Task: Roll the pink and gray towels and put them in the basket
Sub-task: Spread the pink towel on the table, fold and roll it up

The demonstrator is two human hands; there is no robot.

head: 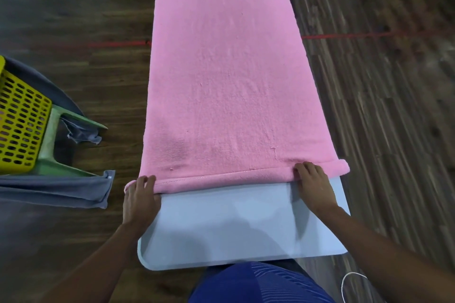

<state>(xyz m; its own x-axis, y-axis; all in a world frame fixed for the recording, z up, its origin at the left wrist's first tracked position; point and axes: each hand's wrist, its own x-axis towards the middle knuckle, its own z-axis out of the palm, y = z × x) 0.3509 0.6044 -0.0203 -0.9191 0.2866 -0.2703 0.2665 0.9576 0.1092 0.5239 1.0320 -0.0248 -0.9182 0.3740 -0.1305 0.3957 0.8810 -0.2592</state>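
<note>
A pink towel [226, 76] lies flat along a narrow pale blue table [221, 226], covering most of it. Its near edge is turned over into a thin roll across the table. My left hand [141, 198] grips the left end of that roll, fingers curled over it. My right hand [314, 186] grips the roll close to its right end. A gray towel [61, 187] lies folded at the left, draped below a yellow perforated basket [21, 115].
The yellow basket sits on a green plastic stool [53, 140] at the left edge, with more gray cloth [82, 133] hanging under it. Dark wood flooring surrounds the table, crossed by a red line [344, 35]. A white cable [349, 283] lies at bottom right.
</note>
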